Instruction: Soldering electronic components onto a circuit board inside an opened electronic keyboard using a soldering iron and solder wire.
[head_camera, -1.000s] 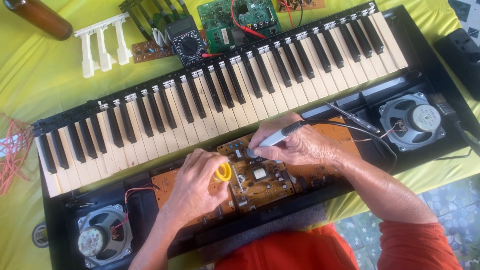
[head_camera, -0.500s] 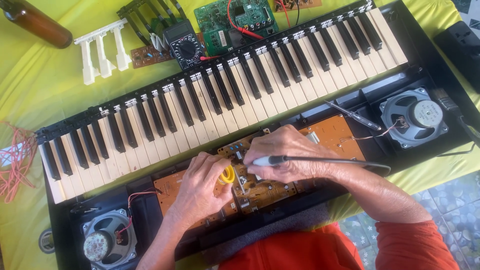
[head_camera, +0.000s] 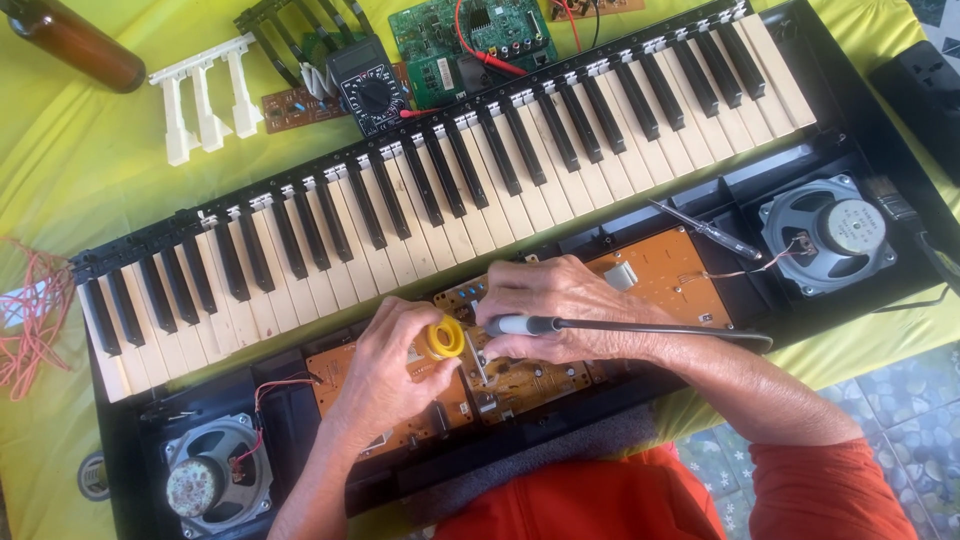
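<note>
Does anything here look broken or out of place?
Yes. The keyboard lies opened up, circuit boards and speakers bare. A loose set of white keys sits apart on the yellow cloth, beside tangled red wires.

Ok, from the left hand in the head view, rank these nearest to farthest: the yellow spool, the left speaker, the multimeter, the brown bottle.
1. Yellow spool: held at the left hand's fingertips.
2. Left speaker: below and left, in the keyboard's lower corner.
3. Multimeter: straight up, beyond the keys.
4. Brown bottle: far top-left corner on the yellow cloth.

A small grey screen, possibly blank, tops the black multimeter (head_camera: 368, 88) above the keys.
</note>
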